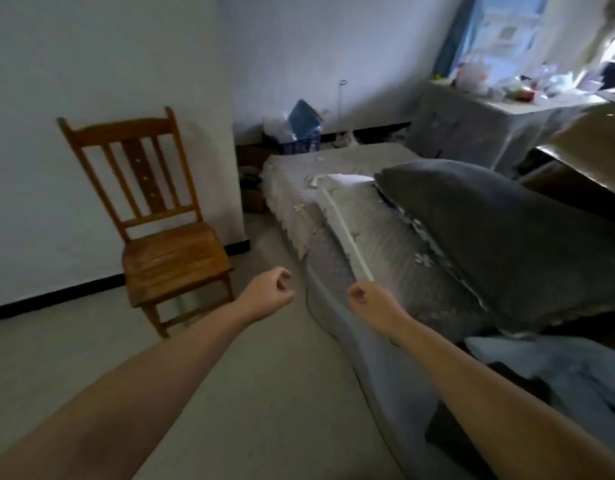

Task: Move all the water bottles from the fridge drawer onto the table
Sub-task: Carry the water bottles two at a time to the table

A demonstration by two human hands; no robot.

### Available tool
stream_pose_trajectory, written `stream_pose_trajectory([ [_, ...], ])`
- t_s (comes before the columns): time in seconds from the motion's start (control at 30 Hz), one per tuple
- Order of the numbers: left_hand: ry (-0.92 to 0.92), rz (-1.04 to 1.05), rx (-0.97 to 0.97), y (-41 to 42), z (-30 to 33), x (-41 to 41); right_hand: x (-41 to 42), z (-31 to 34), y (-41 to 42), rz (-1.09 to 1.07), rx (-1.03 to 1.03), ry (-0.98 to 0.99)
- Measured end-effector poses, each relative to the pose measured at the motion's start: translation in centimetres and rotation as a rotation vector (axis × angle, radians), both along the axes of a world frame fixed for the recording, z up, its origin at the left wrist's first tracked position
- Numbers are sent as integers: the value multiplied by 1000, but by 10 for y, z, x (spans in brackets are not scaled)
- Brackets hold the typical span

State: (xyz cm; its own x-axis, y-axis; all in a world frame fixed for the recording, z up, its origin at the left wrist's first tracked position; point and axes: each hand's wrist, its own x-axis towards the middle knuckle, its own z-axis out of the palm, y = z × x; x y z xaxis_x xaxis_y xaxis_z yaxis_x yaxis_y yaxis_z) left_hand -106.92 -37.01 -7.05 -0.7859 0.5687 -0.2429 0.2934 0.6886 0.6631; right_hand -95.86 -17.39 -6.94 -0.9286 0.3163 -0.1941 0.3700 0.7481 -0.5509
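Observation:
No fridge drawer and no water bottle can be made out in the head view. Both of my bare arms reach forward over the floor. My left hand (pixel 268 289) hangs with loosely curled fingers and holds nothing. My right hand (pixel 364 299) is also loosely curled and empty, just in front of the edge of a bed (pixel 333 216). A cloth-covered table (pixel 472 126) stands at the far right under a window, with blurred clutter on top.
A wooden chair (pixel 160 216) stands against the white wall on the left. The bed with a grey pillow (pixel 500 230) and a white one fills the right side. Bags and a box (pixel 299 129) sit in the far corner. A strip of floor (pixel 257 375) runs between chair and bed.

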Motion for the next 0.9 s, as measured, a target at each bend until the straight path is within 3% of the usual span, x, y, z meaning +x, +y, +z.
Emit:
stream_pose_trajectory([
  [0.2, -58, 352, 22, -93, -7, -27, -111, -20, -73, 350, -12, -29],
  [0.43, -27, 706, 31, -238, -13, -81, -226, -24, -236, 715, -63, -18],
  [0.9, 5, 1086, 29, -482, -20, -177, -388, -15, -510, 1049, -23, -17],
])
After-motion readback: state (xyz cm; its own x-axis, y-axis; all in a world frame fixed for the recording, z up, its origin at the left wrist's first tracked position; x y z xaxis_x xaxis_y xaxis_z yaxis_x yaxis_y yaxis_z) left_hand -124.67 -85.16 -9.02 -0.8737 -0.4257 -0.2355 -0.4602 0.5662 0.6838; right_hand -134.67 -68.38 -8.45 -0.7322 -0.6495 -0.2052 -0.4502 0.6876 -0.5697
